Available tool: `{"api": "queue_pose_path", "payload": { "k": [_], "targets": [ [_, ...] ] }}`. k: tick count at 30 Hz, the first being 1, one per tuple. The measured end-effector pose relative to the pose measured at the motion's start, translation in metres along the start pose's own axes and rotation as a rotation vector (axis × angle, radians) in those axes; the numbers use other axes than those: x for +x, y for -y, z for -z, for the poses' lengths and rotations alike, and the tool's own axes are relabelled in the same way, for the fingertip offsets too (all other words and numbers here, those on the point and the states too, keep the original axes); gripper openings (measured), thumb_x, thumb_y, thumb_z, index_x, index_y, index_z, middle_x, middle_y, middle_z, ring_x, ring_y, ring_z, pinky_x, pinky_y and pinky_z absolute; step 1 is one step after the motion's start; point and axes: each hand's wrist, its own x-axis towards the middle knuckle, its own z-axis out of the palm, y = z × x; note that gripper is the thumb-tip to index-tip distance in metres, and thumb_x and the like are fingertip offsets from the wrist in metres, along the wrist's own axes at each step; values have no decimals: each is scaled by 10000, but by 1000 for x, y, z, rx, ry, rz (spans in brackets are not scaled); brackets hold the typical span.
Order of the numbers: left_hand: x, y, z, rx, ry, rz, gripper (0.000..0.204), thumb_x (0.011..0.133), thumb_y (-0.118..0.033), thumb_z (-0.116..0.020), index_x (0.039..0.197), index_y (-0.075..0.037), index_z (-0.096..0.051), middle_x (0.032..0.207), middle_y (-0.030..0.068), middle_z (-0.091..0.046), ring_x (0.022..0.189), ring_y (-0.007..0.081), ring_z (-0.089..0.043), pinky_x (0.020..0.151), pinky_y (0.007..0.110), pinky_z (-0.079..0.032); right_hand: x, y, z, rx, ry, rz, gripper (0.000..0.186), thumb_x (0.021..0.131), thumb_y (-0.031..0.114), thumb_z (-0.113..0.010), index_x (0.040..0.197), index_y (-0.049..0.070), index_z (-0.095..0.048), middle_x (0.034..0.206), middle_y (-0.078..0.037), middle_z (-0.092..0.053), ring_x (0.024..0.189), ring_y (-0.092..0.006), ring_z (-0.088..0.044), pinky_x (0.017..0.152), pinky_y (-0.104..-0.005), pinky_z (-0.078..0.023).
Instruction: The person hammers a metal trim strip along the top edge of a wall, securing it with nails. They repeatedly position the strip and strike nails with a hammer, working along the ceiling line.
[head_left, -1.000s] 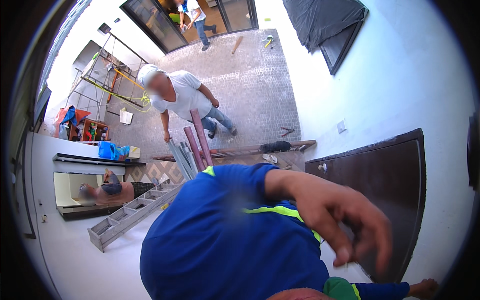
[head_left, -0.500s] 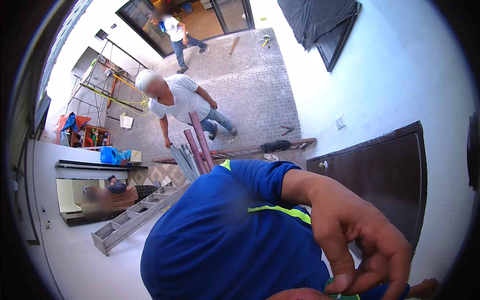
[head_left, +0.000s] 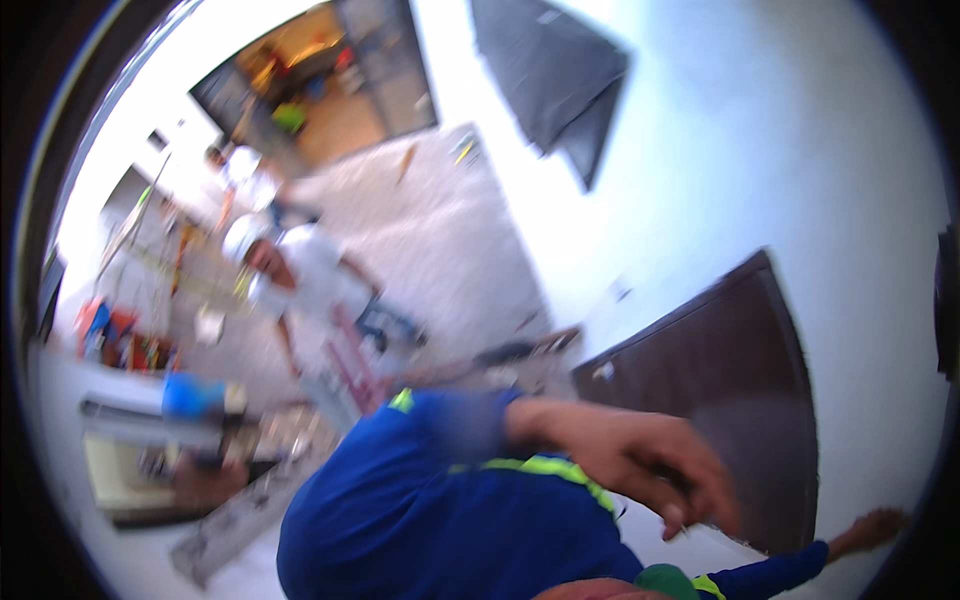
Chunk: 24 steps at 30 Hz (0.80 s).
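Neither my left hand nor my right hand shows. Close below the camera is a co-worker in a blue shirt [head_left: 410, 510] with lime trim; a green cap or cloth [head_left: 665, 580] shows at the bottom edge. The co-worker's large bare hand [head_left: 665, 465] hangs over the shirt, fingers bent; whether anything is between them is too blurred to tell. Their other hand [head_left: 875, 530] reaches out at the lower right, near the white wall [head_left: 840, 200] and a dark brown door [head_left: 690, 370]. Behind the blue shirt stand grey and maroon lengths of material [head_left: 355, 365].
Two people in white shirts [head_left: 305, 265] [head_left: 245, 180] are on the paved floor [head_left: 450, 240]. A scaffold [head_left: 140, 220] stands left. An aluminium ladder [head_left: 215, 530], a blue container [head_left: 195, 395] and cluttered shelves [head_left: 145, 350] lie lower left. A glass doorway [head_left: 320, 90] opens at the top.
The view has swung and blurred, with much of the scene shifted leftward and the upper part lower. The far white-shirted person has walked left from the doorway. The co-worker's large hand has shifted.
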Motion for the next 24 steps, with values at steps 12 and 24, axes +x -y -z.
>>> {"api": "queue_pose_path", "payload": {
  "k": [12, 24],
  "targets": [
    [-20, 1, 23, 173, -565, 456, 156, 1028, -53, -583, 1103, 19, -700, 1015, 105, -706, 968, 182, -675, 906, 335, -533, 1, 33, 56, 99, 163, -22, 472, 1110, 430, -397, 1322, 19, -491, 1194, -275, -631, 1073, -424, -676, 857, -477, -571],
    [276, -4, 24, 1257, 254, -469, 95, 897, 61, -696, 953, -9, -664, 929, 84, -692, 879, 176, -695, 787, 302, -556, -87, 95, 135, 390, 234, -175, 299, 1082, 326, -500, 1050, 30, -507, 677, -172, -569, 558, -336, -584, 526, -459, -450]
  ]
}}
